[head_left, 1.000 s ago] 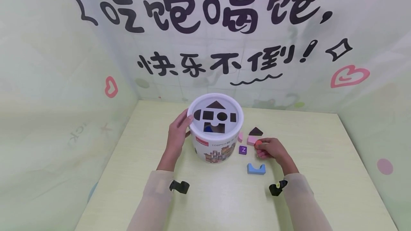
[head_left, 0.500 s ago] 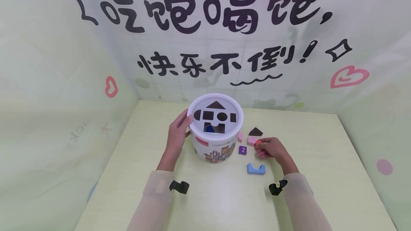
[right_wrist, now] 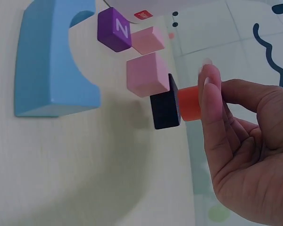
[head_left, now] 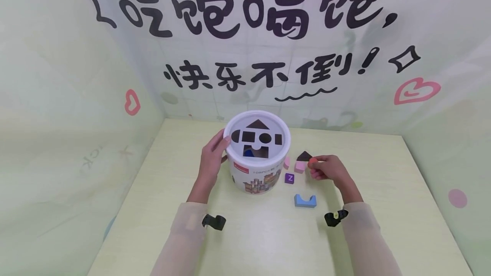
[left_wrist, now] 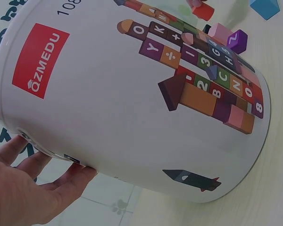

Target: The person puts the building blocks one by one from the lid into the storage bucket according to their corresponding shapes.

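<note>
Nearest me on the pale table (head_left: 261, 233), a blue arch block (head_left: 305, 202) lies to the right; beyond it sit a purple cube (head_left: 289, 178) lettered Z and, farther, two pink blocks (head_left: 299, 167). My right hand (head_left: 330, 168) pinches an orange-red block (head_left: 312, 163) between thumb and fingers, close by a black triangular block (head_left: 304, 156); whether the two touch, I cannot tell. To the left stands a white tub (head_left: 255, 170), upright, lid (head_left: 278, 125) on; my left hand (head_left: 212, 159) holds its left side, thumb at the rim. A lettered backdrop (head_left: 238, 103) hangs behind.

I judge that a loose pinch could drop the orange-red block, and that my knuckles, so close, could knock its neighbors. Too hard a left-hand push might slide the tub into the pink block beside it.

The count: one blue, one purple, two pink, one orange-red, one black; one tub; six cutouts (head_left: 265, 138) in its lid. Something blue (head_left: 248, 153) shows inside; the pieces there I cannot count.
</note>
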### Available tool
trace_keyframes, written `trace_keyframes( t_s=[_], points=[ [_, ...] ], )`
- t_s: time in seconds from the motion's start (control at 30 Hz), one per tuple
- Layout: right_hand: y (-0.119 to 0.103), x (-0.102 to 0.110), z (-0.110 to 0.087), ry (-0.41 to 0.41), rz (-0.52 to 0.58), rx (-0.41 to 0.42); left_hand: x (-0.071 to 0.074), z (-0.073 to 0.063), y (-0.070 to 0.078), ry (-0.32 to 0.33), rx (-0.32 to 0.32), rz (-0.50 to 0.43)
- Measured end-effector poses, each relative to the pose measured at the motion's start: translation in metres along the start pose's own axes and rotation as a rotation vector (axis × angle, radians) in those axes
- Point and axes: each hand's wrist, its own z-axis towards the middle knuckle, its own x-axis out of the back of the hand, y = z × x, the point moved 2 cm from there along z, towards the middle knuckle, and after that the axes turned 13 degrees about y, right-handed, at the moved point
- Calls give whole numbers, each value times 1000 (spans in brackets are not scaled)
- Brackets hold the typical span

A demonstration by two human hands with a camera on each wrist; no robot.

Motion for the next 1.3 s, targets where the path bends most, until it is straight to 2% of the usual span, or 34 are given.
trace_keyframes(
  t_s=[0.3,0.43,0.7,0.93,1.3],
  points=[
    [-30,12,-8,17,-16,106,1,-19,31,-3,-1,8],
    [-43,14,-11,29,-17,125,1,-21,33,-1,-7,5],
    [-72,16,-23,41,-30,185,1,-19,30,-4,-7,6],
    [-93,19,-32,42,-47,229,1,2,-3,2,8,-13],
    [-115,21,-44,25,-42,259,0,0,-3,8,-17,-21]
  ],
)
